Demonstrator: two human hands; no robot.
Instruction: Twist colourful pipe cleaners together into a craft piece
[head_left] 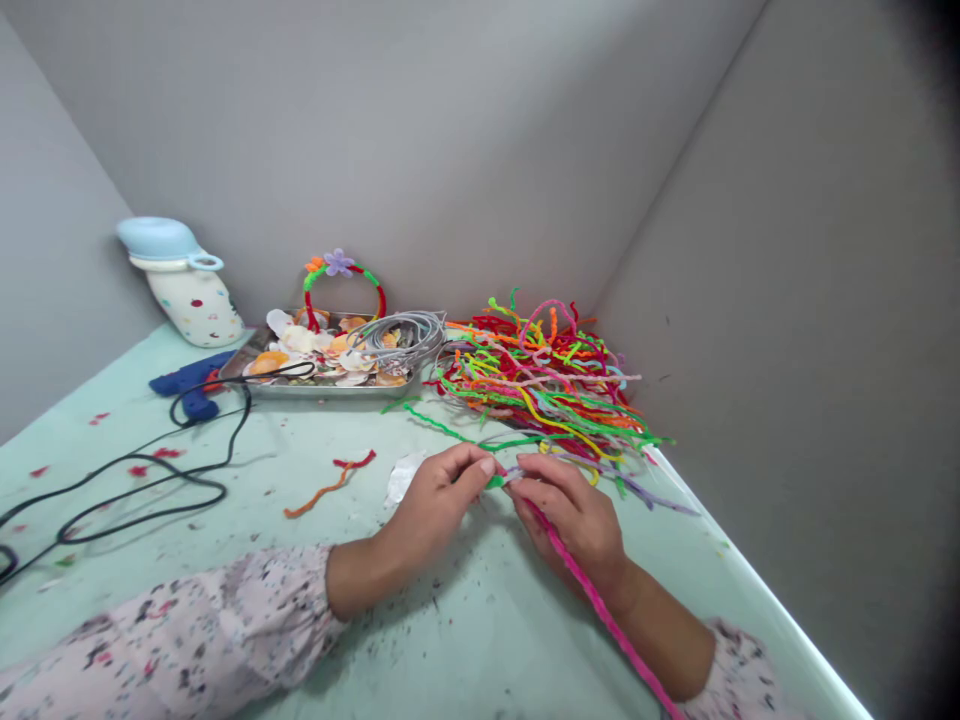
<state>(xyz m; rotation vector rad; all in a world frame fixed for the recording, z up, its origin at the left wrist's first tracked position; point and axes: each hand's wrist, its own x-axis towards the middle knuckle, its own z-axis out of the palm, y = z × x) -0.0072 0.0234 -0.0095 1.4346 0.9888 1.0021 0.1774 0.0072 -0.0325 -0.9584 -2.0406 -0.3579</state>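
Note:
My left hand (439,500) and my right hand (576,515) meet above the table, fingertips almost touching. Between them is a small joint of green, pale lilac and pink fuzzy strands; how these are joined is hidden by the fingers. A short bit of green pipe cleaner (496,482) shows at my left thumb, and the left fingers are pinched on it. Out of my right hand a long pink pipe cleaner (592,592) runs down past the wrist to the bottom edge. The right fingers are closed around its upper end.
Behind my hands lies a heap of coloured pipe cleaners (547,390). Left of it, a metal tray (330,392) holds shell-like pieces, a grey wire coil (409,335) and a flowered hoop (385,298). A blue glue gun (196,385), black cord (142,510) and bottle (196,305) stand farther left.

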